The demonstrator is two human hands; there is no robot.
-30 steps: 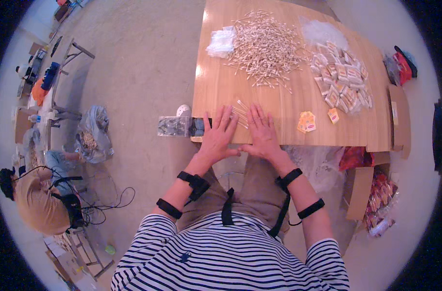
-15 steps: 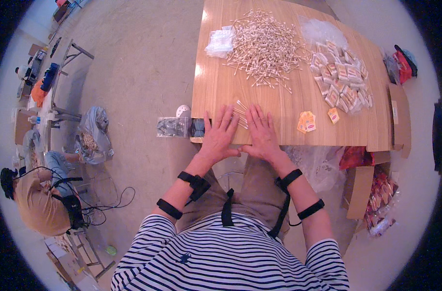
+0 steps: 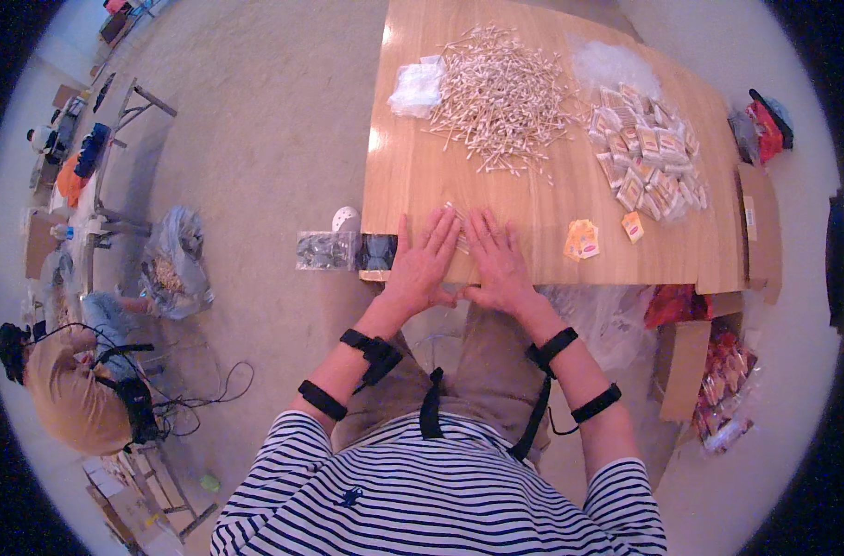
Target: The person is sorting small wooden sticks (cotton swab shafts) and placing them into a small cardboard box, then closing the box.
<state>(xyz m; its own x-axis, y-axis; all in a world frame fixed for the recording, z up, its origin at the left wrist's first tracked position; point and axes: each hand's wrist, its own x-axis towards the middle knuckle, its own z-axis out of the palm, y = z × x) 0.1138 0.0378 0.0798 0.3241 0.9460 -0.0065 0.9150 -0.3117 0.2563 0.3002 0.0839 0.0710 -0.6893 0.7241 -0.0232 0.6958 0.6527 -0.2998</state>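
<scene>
flat now, left hand and right hand side by side on wooden table (fingers spread, nothing grasped)

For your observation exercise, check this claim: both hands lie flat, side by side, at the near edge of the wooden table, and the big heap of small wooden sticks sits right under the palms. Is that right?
Not quite. The head view shows the left hand and right hand flat, side by side at the near edge of the wooden table, but the heap of small wooden sticks lies at the far end, apart from the palms.
</scene>
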